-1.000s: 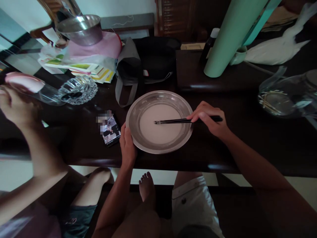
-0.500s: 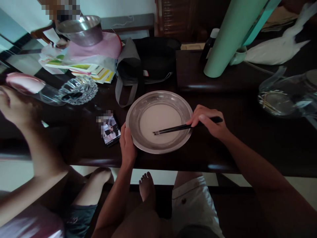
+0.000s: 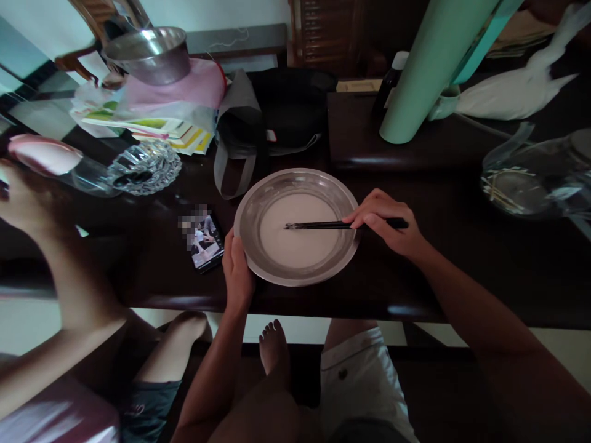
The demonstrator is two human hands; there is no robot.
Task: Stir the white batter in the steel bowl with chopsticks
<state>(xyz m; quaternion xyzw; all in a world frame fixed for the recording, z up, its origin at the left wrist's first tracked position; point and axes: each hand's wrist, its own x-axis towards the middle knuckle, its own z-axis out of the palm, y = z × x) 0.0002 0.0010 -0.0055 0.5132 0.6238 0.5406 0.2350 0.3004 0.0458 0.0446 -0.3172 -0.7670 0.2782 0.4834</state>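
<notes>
A wide metal basin (image 3: 252, 261) rests on the dark table before me, with a whitish liquid (image 3: 295, 249) in its bottom. My left hand (image 3: 237, 271) grips the basin's left rim, fingers along the outside. Between the fingers of my right hand (image 3: 385, 223) is a pair of black chopsticks (image 3: 318, 226), held over the right rim. Their tips reach into the liquid near the middle of the basin. Just left of my left hand lies a phone (image 3: 206, 246) with a lit screen.
At the left, another person's hand (image 3: 28, 203) is near a pink-topped bottle (image 3: 46, 155). A glass ashtray (image 3: 157, 166), a dark bag (image 3: 290, 111) and a metal pot (image 3: 157, 64) on papers stand behind. Rightward are a green cylinder (image 3: 415, 92) and a clear jar (image 3: 521, 191).
The chopstick tips have swung away from me through the liquid, and the chopsticks now lie nearly level across the view. My right hand has shifted slightly left; my left hand stays put.
</notes>
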